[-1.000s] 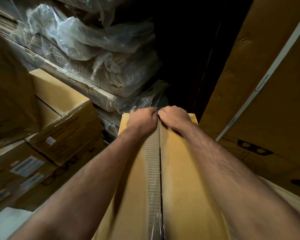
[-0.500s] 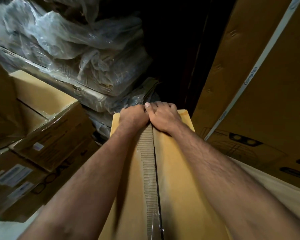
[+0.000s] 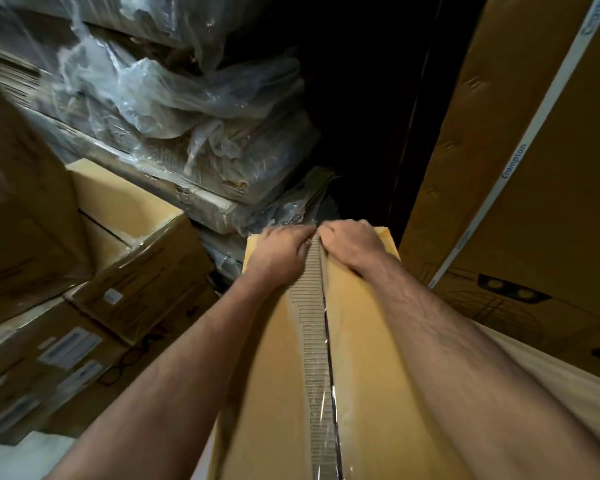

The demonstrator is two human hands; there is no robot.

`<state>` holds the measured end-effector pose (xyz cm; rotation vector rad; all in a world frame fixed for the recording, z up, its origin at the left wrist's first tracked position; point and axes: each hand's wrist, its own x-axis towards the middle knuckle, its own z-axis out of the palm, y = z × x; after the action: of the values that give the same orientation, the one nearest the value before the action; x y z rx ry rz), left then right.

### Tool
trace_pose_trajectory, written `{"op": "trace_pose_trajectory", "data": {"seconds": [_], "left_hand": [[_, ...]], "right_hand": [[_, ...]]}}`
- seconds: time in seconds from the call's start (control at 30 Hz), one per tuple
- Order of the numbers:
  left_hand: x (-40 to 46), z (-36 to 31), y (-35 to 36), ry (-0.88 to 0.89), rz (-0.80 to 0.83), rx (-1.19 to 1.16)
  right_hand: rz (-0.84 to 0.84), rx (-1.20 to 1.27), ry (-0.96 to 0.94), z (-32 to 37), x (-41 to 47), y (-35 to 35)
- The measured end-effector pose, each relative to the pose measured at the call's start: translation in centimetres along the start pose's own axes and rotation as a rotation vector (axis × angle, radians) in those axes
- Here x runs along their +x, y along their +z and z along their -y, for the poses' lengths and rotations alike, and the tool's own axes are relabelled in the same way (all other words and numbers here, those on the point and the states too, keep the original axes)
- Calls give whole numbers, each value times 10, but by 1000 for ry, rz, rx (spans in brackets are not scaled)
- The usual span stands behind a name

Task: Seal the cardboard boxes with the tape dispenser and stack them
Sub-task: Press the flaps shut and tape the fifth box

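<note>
Both hands have barely shifted since half a second ago: my left hand [image 3: 280, 249] and right hand [image 3: 352, 244] stay curled, knuckles nearly touching, gripping the far end of the box [image 3: 371, 375] flaps at the centre seam [image 3: 317, 341], so I judge the closing unfinished, no tape dispenser visible.

Your left hand [image 3: 280, 249] & right hand [image 3: 352, 244] sit side by side at far end of the cardboard box [image 3: 368, 375], fingers curled over the centre seam [image 3: 317, 341]. Clear tape [image 3: 324, 403] covers the seam's near part. Plastic-wrapped bundles [image 3: 174, 109] lie behind.
</note>
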<state>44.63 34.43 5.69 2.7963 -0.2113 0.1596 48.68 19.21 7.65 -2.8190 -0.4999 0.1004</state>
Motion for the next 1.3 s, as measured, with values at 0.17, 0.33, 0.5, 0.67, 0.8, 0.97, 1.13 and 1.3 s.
{"op": "trace_pose_trajectory", "data": {"seconds": [0.17,0.33,0.5,0.67,0.8,0.97,1.13,1.3], "left_hand": [[1,-1,2,-61,-39,57],[-1,-3,2,-56,-83,18],[-28,-18,-4,74,-74,-17],[-66,-27,4,45,-6,127],[-68,-33,0,22,-6,166],[-74,-38,-8,25,49,111],[-119,-56,-1,-9,75,182],[-122,-64,2,-81,69,183]], "right_hand": [[-9,209,-134,-6,-17,3],[-29,264,-188,-16,-52,10],[-41,-16,-143,-1,-48,4],[-31,-39,-154,0,-55,2],[2,-60,-211,1,-86,2],[36,19,-216,-1,-116,1],[23,-29,-207,1,-112,3],[54,-11,-209,7,-145,4]]}}
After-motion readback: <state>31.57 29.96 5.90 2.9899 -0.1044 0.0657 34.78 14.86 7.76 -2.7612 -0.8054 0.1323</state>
